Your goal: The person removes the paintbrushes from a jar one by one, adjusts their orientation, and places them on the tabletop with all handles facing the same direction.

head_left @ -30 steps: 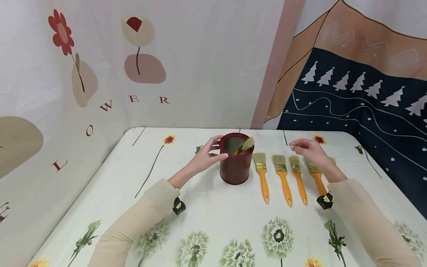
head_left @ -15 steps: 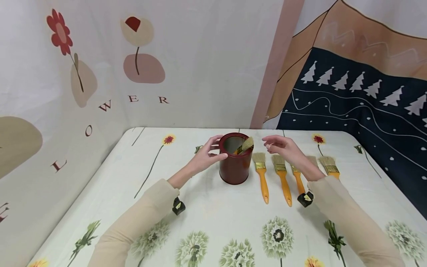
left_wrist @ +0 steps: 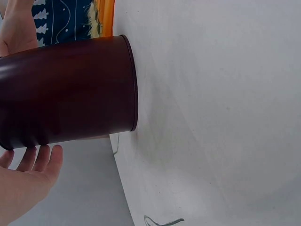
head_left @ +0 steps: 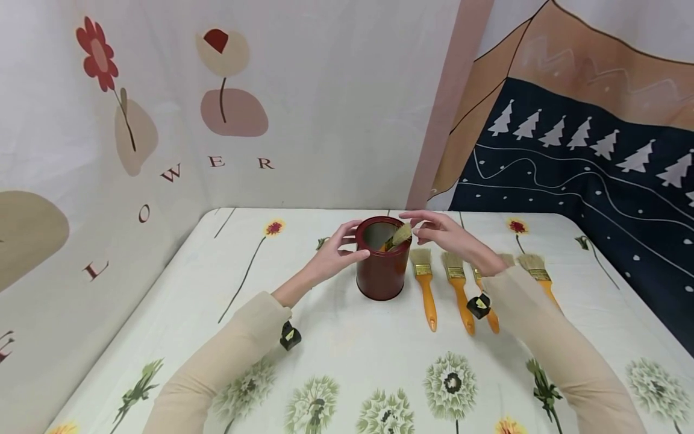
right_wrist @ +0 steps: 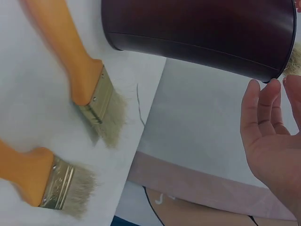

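Observation:
A dark red paint can (head_left: 381,274) stands upright on the table in the head view. One paintbrush leans inside it, bristles (head_left: 402,234) poking over the right rim. My left hand (head_left: 336,253) holds the can's left side, thumb at the front and fingers behind; the left wrist view shows those fingertips (left_wrist: 55,153) against the dark wall. At the can's right rim is my right hand (head_left: 440,234), beside the leaning brush's bristles, its fingers loosely bent and parted from the thumb. In the right wrist view its fingertips (right_wrist: 254,87) reach the rim; whether they touch the bristles is unclear.
Several orange-handled paintbrushes lie in a row right of the can, among them a near brush (head_left: 427,298), another brush (head_left: 461,295) and a far-right brush (head_left: 537,271). My right forearm covers part of the row. Printed fabric walls (head_left: 336,120) rise behind the table (head_left: 347,361).
My right hand has moved left from above the far brushes to the can's rim, uncovering the rightmost brush. My left hand and the can have stayed in place.

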`<state>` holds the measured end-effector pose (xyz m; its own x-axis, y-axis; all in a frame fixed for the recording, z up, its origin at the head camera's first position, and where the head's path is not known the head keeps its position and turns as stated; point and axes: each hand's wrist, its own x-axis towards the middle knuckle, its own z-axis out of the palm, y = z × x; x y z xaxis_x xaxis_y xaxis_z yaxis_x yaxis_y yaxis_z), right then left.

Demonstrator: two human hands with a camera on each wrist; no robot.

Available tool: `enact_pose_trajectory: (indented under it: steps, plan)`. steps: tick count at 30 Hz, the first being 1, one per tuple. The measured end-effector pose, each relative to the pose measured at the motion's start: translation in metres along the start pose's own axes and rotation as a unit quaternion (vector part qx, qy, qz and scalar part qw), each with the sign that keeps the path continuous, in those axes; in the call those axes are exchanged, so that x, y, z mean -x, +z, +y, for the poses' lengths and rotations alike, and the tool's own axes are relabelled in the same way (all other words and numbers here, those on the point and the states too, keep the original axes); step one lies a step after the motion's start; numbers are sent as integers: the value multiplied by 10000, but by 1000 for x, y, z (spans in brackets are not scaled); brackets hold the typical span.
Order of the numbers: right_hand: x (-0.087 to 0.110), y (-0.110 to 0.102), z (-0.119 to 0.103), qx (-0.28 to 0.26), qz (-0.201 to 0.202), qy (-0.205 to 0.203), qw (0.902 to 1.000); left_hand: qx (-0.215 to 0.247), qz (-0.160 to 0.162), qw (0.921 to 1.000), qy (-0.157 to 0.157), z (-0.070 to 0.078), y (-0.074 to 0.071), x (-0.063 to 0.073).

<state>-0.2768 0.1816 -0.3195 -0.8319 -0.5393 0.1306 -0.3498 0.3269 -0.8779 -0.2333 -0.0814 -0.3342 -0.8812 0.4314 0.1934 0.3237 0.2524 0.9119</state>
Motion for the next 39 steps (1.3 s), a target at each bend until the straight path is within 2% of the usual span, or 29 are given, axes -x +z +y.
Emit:
enact_pose_trajectory:
  steps: [7, 18, 21, 28, 33, 39]
  plan:
    - [-4, 2, -2, 7, -137, -118, 9998, 3, -12, 10000, -52, 0, 0, 0]
    - [-5, 3, -1, 186, -45, -240, 9995, 43, -10, 10000, 86, 0, 0, -1]
    - [-5, 3, -1, 182, -7, -290, 9994, 61, -1, 9999, 153, -4, -1, -2]
    - [-5, 7, -1, 143, 168, -328, 9992, 43, 80, 9999, 99, -31, -1, -12]
    - [-7, 12, -1, 62, 248, -487, 9985, 34, 126, 9998, 139, -34, 0, -12]
    - [-4, 13, -9, -124, 692, -172, 9974, 48, 129, 9998, 165, -34, -1, -12]
